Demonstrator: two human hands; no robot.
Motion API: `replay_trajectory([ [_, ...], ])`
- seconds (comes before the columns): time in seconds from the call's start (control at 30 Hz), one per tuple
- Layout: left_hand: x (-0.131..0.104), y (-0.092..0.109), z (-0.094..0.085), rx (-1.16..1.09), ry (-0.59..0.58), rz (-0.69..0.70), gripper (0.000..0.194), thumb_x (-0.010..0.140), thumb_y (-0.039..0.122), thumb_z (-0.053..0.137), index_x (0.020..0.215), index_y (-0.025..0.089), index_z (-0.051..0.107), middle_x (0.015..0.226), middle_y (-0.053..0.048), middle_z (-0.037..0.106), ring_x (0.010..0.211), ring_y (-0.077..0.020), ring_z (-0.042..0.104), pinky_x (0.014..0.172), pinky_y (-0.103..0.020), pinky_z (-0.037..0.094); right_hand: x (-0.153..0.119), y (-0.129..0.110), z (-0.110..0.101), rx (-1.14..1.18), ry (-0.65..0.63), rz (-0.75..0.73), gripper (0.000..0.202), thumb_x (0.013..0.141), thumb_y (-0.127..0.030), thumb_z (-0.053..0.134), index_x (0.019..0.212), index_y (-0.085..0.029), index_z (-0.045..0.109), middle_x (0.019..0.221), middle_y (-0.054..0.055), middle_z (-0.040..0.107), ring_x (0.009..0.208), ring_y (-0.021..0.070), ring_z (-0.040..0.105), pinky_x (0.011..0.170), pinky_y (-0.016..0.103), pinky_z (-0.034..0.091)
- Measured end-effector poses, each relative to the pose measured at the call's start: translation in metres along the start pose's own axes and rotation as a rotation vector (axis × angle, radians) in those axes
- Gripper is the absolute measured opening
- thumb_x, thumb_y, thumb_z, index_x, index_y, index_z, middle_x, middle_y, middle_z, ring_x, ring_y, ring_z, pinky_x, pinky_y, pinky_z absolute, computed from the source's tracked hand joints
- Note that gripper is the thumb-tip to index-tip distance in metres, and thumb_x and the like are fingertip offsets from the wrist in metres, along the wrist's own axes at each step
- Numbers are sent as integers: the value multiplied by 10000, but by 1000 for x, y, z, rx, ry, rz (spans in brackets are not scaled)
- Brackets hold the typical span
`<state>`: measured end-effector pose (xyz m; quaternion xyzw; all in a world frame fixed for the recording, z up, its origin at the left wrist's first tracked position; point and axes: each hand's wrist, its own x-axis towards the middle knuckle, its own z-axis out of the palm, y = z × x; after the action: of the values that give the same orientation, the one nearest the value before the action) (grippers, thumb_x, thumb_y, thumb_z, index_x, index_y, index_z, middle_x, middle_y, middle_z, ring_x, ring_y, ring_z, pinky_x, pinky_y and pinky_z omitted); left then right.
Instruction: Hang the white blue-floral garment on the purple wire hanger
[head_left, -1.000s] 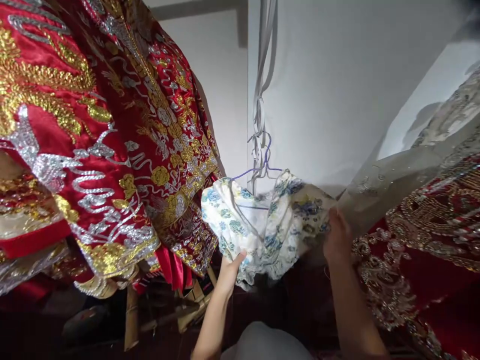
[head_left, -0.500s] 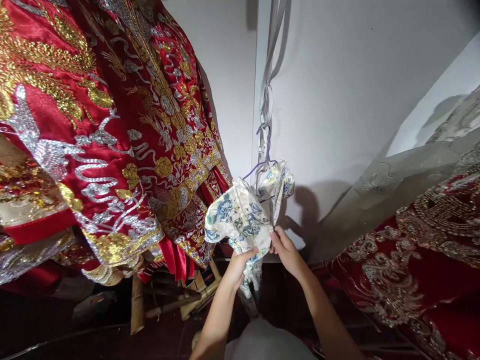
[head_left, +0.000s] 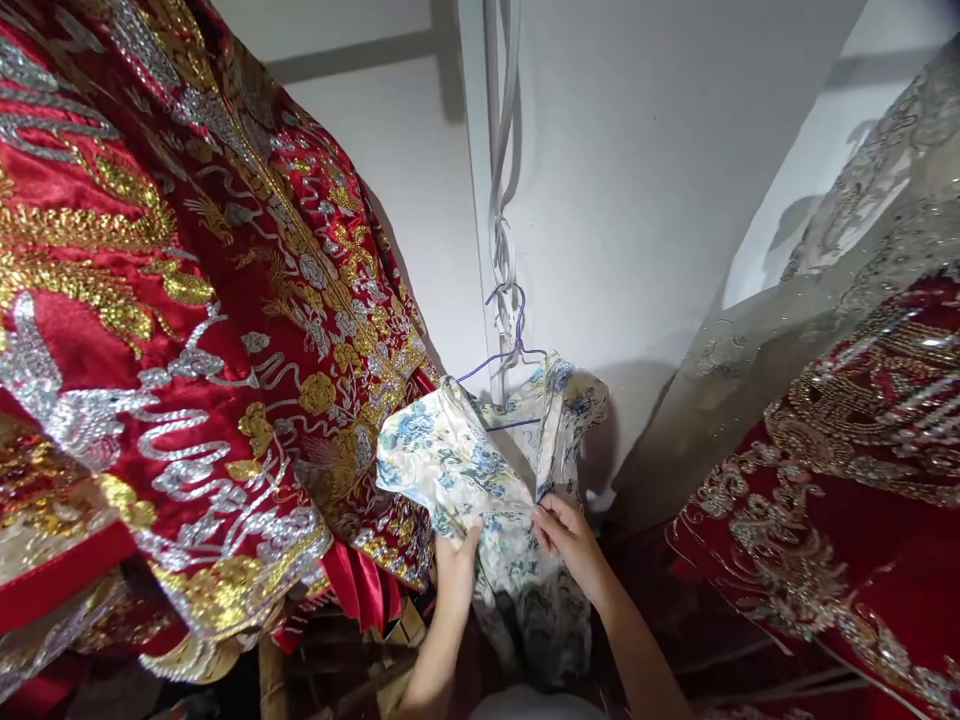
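Note:
A white dress with blue and green flowers [head_left: 457,450] hangs in front of me on a thin purple hanger [head_left: 517,345]. My left hand [head_left: 456,575] grips the left side of its waist, thumb on the front of the cloth and fingers behind. With thumb and fingers pinched, my right hand [head_left: 566,540] holds the edge of the front opening near the bottom of the V neckline. Below both hands the skirt drops into shadow. The hanger's hook catches in a white chain-like strap [head_left: 504,250] along the wall.
At the left, close to the dress, hangs a red jacket [head_left: 300,300] with gold and silver embroidery. A beaded red gown [head_left: 840,520] stands at the right, with sheer pale fabric [head_left: 720,350] beside it. Behind is a white wall [head_left: 600,180]. Bamboo pieces [head_left: 274,680] lie low at the left.
The dress has opened out and hangs straighter, its right shoulder and skirt now showing more. Both hands still hold it. The view has shifted, bringing the red jacket nearer.

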<state>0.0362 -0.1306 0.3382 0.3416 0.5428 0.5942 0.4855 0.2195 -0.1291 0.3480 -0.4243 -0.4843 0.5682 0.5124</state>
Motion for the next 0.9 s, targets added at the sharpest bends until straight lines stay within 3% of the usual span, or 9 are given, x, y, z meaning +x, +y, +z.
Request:
replay_trajectory([
  [0.07, -4, -10, -4, 199, 228, 350, 622, 798, 374, 716, 1327, 179, 456, 1412, -174, 477, 1370, -308, 422, 1179, -494, 269, -1, 1, 4, 10, 50, 1, 450, 849, -623, 616, 704, -224, 467, 541, -46, 507, 478, 110, 414, 499, 258, 307],
  [0.1, -8, -14, -4, 299, 274, 505, 583, 822, 356, 696, 1322, 186, 449, 1440, -174, 430, 1391, -306, 386, 1182, -498, 256, -2, 0, 7, 7, 65, 3, 439, 842, -617, 628, 717, -223, 481, 544, -44, 521, 479, 111, 422, 498, 258, 312],
  [0.17, -14, -19, 3, 455, 230, 717, 511, 845, 294, 678, 1301, 198, 468, 1456, -171, 390, 1403, -301, 357, 1175, -491, 258, -2, -3, 12, -11, 73, 6, 403, 840, -587, 643, 744, -219, 510, 550, -39, 544, 481, 116, 443, 497, 258, 327],
  [0.23, -16, -18, 17, 535, 59, 802, 441, 875, 225, 631, 1291, 205, 489, 1394, -161, 449, 1348, -284, 421, 1127, -464, 327, -3, -9, 19, -27, 48, 6, 357, 852, -534, 646, 745, -216, 525, 546, -37, 550, 485, 120, 463, 498, 257, 341],
  [0.3, -12, -13, 34, 534, -140, 801, 314, 909, 176, 550, 1221, 198, 527, 1221, -131, 559, 1180, -245, 546, 1006, -398, 436, -4, -15, 23, -32, 4, 8, 323, 868, -483, 633, 725, -212, 532, 537, -33, 554, 485, 121, 474, 497, 255, 353],
  [0.37, -6, -7, 48, 498, -281, 762, 136, 932, 151, 481, 1033, 187, 564, 973, -72, 599, 940, -197, 602, 835, -318, 484, -2, -21, 24, -24, -11, 9, 305, 869, -452, 624, 706, -208, 540, 522, -29, 559, 468, 116, 463, 484, 251, 352],
  [0.5, 2, -3, 60, 469, -323, 752, 191, 955, 159, 450, 774, 186, 504, 769, -24, 529, 744, -156, 538, 699, -257, 435, 12, -39, 14, 88, 80, 35, 309, 790, -464, 679, 676, -206, 552, 453, -47, 518, 389, 94, 378, 419, 239, 278],
  [0.77, -3, -20, 68, 574, -395, 732, 226, 961, 206, 445, 747, 186, 512, 759, -28, 522, 731, -163, 526, 680, -251, 408, 81, -144, -9, 223, 132, -201, 306, 692, -390, 772, 575, -184, 578, 509, -42, 498, 453, 73, 379, 433, 231, 277],
  [0.9, -7, -22, 71, 622, -429, 685, 255, 956, 238, 464, 720, 185, 543, 744, -32, 538, 730, -175, 534, 685, -265, 417, 87, -169, -7, 151, 111, -224, 223, 739, -370, 708, 672, -168, 638, 518, -39, 516, 450, 75, 397, 434, 226, 288],
])
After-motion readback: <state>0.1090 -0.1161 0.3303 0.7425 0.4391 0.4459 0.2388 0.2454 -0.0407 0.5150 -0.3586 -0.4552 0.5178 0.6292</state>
